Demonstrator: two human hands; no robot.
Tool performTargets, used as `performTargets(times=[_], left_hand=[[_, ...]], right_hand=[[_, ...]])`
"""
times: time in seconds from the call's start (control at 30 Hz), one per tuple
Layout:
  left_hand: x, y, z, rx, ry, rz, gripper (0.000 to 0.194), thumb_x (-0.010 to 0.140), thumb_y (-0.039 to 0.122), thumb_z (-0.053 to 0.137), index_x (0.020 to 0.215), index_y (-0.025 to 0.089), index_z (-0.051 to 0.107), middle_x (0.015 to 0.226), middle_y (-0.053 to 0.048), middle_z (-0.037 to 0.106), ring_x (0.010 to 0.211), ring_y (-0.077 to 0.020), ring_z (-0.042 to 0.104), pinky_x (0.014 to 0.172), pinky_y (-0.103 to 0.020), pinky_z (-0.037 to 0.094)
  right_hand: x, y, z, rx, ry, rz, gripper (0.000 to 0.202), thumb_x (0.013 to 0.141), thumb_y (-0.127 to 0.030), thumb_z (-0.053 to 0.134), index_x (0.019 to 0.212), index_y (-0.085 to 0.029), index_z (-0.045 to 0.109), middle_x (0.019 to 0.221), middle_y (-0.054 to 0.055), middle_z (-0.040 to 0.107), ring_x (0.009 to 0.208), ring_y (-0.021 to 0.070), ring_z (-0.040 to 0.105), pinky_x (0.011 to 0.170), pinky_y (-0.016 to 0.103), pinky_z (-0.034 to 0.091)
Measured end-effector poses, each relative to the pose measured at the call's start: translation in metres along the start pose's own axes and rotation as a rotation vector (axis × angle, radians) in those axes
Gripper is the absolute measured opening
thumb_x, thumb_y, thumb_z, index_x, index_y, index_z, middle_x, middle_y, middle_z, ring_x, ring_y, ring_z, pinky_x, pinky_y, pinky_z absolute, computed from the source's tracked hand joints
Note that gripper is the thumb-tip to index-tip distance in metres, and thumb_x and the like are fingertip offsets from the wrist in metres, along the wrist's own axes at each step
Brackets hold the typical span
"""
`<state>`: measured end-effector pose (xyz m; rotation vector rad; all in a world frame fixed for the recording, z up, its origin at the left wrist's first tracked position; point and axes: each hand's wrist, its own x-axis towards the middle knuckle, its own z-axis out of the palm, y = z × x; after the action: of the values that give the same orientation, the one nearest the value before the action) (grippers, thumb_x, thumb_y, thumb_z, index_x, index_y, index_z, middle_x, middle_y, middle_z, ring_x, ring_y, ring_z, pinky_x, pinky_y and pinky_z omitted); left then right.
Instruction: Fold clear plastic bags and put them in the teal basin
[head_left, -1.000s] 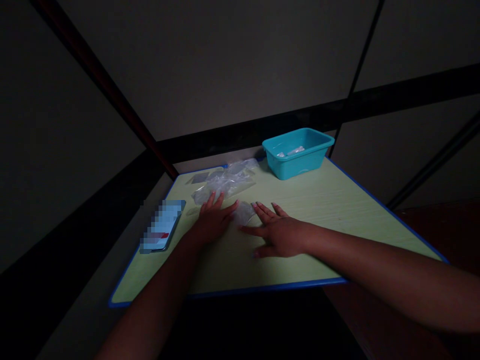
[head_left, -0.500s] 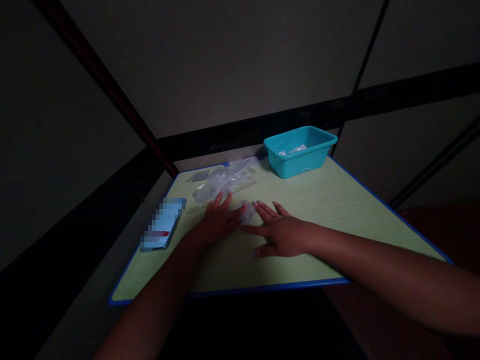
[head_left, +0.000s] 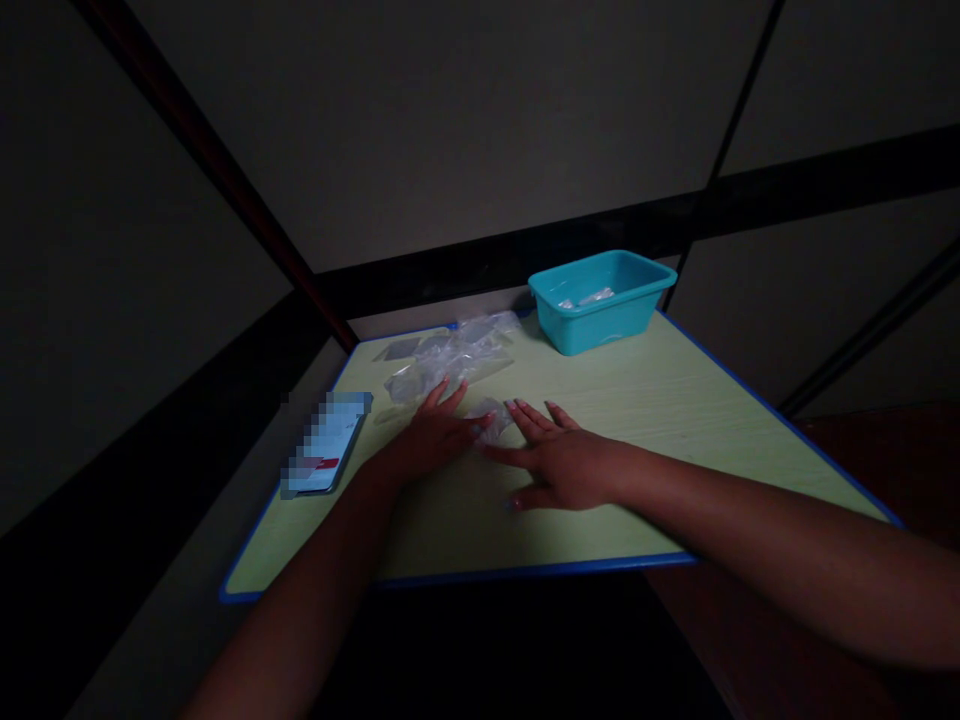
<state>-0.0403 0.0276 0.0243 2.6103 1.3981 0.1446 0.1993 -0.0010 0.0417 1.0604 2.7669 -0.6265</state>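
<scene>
A small clear plastic bag [head_left: 493, 424] lies on the table between my two hands. My left hand [head_left: 439, 432] rests with fingers spread, its thumb on the left side of this bag and its other fingertips near a heap of clear plastic bags [head_left: 457, 358]. From the right, my right hand [head_left: 559, 462] lies palm down with fingers stretched out, some of them touching the bag's right edge. Neither hand grips anything. Part of the small bag is hidden under the fingers.
A turquoise plastic basket [head_left: 600, 320] stands at the back right with some clear wrapped pieces inside. A phone [head_left: 330, 445], partly blurred, lies near the left edge. The pale green table [head_left: 675, 400] has a blue rim, with a wall behind it.
My left hand has shifted slightly left, and more of the small bag shows between the hands. My right hand stays nearly in place.
</scene>
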Motion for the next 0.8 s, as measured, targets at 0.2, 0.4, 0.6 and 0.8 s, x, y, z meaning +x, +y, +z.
performTargets(times=[0.2,0.4,0.6,0.8], left_hand=[[0.005,-0.011,0.004,-0.208,0.368,0.124,0.054,0.096,0.056,0.028,0.122,0.025,0.064,0.146,-0.007,0.044,0.142,-0.0301,0.022,0.113,-0.054,0.019],[0.004,-0.003,0.002,-0.564,0.386,0.034,0.075,0.094,0.064,0.016,0.118,0.013,0.066,0.128,-0.014,0.061,0.122,-0.0276,0.054,0.110,-0.046,0.033],[0.002,0.003,0.007,-0.624,0.217,-0.030,0.071,0.094,0.063,0.018,0.126,0.016,0.061,0.132,-0.007,0.058,0.125,-0.0266,0.052,0.111,-0.045,0.031],[0.004,-0.003,0.011,-0.631,0.181,-0.025,0.056,0.096,0.052,0.025,0.124,0.021,0.063,0.130,-0.003,0.060,0.123,-0.0234,0.054,0.111,-0.042,0.032]], right_hand=[[-0.005,0.004,-0.018,-0.052,0.218,-0.006,0.071,0.087,-0.052,0.055,0.148,-0.026,0.030,0.157,0.017,0.008,0.143,0.0359,0.001,0.109,0.062,0.011],[-0.006,0.007,-0.021,-0.131,0.212,-0.218,0.037,0.090,-0.045,0.055,0.115,-0.020,0.067,0.143,0.014,0.046,0.139,0.0297,0.028,0.110,0.059,0.016],[0.003,0.008,0.002,-0.127,0.267,-0.239,0.059,0.085,-0.044,0.061,0.134,-0.012,0.052,0.146,0.023,0.037,0.137,0.0333,0.032,0.109,0.060,0.019],[0.005,0.008,0.000,-0.144,0.306,-0.294,0.045,0.087,-0.040,0.060,0.124,-0.014,0.060,0.134,0.016,0.055,0.128,0.0284,0.045,0.110,0.058,0.017]])
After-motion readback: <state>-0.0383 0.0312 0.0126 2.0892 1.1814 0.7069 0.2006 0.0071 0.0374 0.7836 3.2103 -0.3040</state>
